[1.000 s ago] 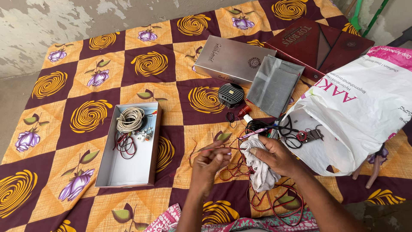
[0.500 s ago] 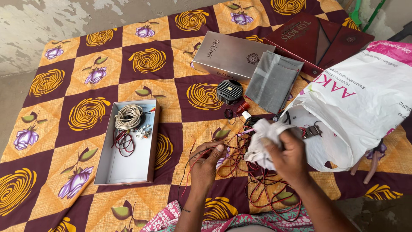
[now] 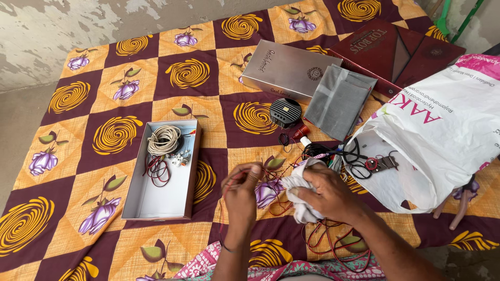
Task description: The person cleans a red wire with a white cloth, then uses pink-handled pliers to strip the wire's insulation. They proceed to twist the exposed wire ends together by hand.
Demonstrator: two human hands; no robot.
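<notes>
Left hand pinches a thin red wire; right hand grips what appears to be a white cloth, near the blanket's front edge.

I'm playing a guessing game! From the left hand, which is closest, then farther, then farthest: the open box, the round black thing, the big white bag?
From the left hand:
1. Open box, just to its left.
2. Round black thing, up ahead on the cloth.
3. Big white bag, far right.

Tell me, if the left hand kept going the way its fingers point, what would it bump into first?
Probably the round black speaker. The left hand, pinching thin red wire, points up the cloth; depth is hard to judge.
</notes>
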